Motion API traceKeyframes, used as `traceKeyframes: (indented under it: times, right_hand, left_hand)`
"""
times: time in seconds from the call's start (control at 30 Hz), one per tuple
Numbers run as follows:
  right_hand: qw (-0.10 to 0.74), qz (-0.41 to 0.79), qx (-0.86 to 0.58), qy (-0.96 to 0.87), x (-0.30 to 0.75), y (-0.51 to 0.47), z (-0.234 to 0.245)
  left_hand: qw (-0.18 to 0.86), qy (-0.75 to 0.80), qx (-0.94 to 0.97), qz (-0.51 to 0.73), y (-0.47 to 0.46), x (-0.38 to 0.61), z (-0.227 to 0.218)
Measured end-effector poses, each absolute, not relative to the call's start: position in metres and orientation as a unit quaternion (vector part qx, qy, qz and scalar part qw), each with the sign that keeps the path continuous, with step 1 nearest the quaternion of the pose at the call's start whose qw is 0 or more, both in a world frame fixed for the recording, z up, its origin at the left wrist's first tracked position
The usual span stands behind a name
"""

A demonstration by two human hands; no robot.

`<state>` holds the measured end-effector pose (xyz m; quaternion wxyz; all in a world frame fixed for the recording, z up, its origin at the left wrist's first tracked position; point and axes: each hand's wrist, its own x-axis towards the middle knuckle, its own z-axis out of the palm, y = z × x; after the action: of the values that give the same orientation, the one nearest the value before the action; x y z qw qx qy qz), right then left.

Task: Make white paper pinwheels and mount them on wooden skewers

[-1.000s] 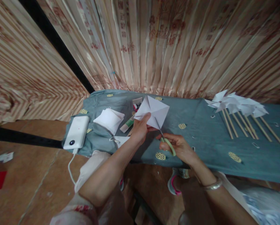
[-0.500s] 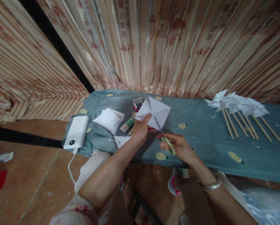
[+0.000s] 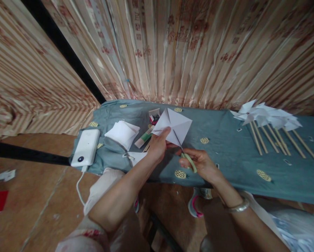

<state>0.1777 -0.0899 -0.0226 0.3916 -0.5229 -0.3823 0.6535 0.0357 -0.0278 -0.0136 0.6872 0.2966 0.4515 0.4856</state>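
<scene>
A creased white paper square [image 3: 180, 122] is pinched in my left hand [image 3: 159, 144], thumb on top and the other fingers mostly beneath it. Green-handled scissors [image 3: 189, 161] are gripped in my right hand [image 3: 199, 163]. Their blades lie across the paper's near corner, the tip pointing toward its middle. To the left of my left hand lie a green and white glue stick [image 3: 144, 137] and a small open box [image 3: 154, 117] with dark bits in it. Part of another white paper piece [image 3: 138, 157] shows beside my left forearm.
A stack of white paper squares [image 3: 123, 134] lies on the green cloth [image 3: 214, 150] at left, beside a white power bank [image 3: 86, 147] with a cable. Several paper pinwheels [image 3: 267, 115] on wooden sticks lie at right. A pleated curtain [image 3: 162, 63] hangs behind.
Almost nothing differs. Both hands, the paper and the scissors hold nearly the same position, with the paper shifted only very slightly.
</scene>
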Motion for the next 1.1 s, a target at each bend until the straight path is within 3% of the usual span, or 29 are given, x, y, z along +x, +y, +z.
traceKeyframes:
  times: [0.57, 1.1]
  right_hand:
    - [0.386, 0.647, -0.531, -0.388, 0.178, -0.089, -0.026]
    - [0.312, 0.639, -0.522, -0.471, 0.207, -0.098, -0.026]
  left_hand:
    - [0.689, 0.439, 0.285, 0.501, -0.029, 0.037, -0.014]
    - [0.63, 0.474, 0.297, 0.538, -0.009, 0.019, -0.012]
